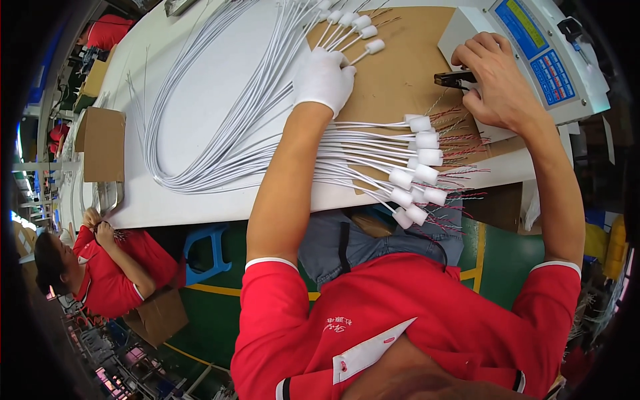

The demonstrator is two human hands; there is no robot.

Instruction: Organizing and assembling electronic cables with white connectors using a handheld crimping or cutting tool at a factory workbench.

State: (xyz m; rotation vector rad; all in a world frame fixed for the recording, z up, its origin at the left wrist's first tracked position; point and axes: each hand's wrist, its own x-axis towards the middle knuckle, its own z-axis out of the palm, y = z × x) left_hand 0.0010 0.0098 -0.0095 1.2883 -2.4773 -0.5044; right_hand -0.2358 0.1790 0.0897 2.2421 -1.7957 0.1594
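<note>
My left hand point(323, 79), in a white glove, is closed on a white cable at the far middle of the table. Out past its fingers sticks that cable's white cylindrical end piece point(375, 47). To the right, my bare right hand point(495, 83) has its fingers curled around a black clip point(456, 80) at the front of a white tester box point(460, 40). Whether the clip's jaws hold a wire I cannot tell. Below my left hand lies a bundle of white cables point(267, 157), with white cylinders point(427, 140) and thin twisted red and pale wires at the right end.
More cable ends point(347, 20) lie at the far side, on brown cardboard point(390, 87) over the white table point(200, 207). A cardboard box point(103, 147) stands at the left edge. A person in red point(120, 267) works at the lower left, near a blue stool point(208, 253).
</note>
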